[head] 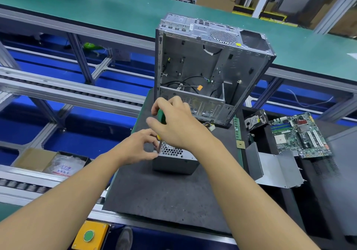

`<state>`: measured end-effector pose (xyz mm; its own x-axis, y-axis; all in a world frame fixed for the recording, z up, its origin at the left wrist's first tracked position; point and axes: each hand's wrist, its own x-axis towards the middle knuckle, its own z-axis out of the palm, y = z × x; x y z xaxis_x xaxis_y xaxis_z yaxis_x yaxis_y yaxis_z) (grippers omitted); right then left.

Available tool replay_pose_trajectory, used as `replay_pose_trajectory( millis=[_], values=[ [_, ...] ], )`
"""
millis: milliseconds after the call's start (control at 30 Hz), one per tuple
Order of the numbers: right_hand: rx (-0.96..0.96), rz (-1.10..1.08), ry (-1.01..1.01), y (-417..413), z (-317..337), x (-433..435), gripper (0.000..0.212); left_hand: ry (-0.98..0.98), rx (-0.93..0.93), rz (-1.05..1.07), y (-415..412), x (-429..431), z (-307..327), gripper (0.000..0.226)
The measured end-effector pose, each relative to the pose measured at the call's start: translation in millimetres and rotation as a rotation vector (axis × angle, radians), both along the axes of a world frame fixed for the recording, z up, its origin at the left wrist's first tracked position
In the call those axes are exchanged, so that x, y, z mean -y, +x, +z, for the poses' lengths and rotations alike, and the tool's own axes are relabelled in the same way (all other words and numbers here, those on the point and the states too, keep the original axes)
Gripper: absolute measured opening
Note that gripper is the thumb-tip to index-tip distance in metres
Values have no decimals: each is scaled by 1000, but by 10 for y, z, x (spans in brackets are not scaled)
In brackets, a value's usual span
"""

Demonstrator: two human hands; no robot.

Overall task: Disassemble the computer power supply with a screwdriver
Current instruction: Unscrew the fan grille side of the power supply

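The grey metal power supply [174, 162] lies on the dark foam mat [164, 197], its honeycomb grille facing up. My right hand [173, 122] grips the green handle of a screwdriver [161, 116] held upright over the unit's near left corner. My left hand [139, 146] pinches the screwdriver's metal shaft just above the grille, next to the yellow collar. The tip is hidden behind my fingers.
An emptied grey computer case [212, 66] stands upright just behind the power supply. To the right lie a motherboard [299, 133], a hard drive [255, 121], a memory stick [238, 128] and a bent metal plate [278, 170]. A yellow box with a green button [89, 235] sits at the near edge.
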<state>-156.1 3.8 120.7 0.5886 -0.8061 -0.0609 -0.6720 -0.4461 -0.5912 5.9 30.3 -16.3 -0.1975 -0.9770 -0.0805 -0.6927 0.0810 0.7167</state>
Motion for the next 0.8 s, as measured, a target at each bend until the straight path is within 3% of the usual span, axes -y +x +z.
replay_pose_trajectory(
  millis=[133,233,433,600,800],
  values=[
    [36,-10,-80,-9,-19,-2,14,-10,-8,5,-14,-11,-6,14],
    [30,28,-29,-25,8,5,41,-6,-3,18,-14,-9,3,15],
    [99,56,-39,-10,-71,-19,14,-34,72,42,-55,33,-5,12],
    [167,53,-98,-65,-82,47,22,-33,79,-38,-78,76,16,13],
    [456,-124,-147,-277,-5,163,26,-78,137,-16,-70,62,-55,16]
  ],
)
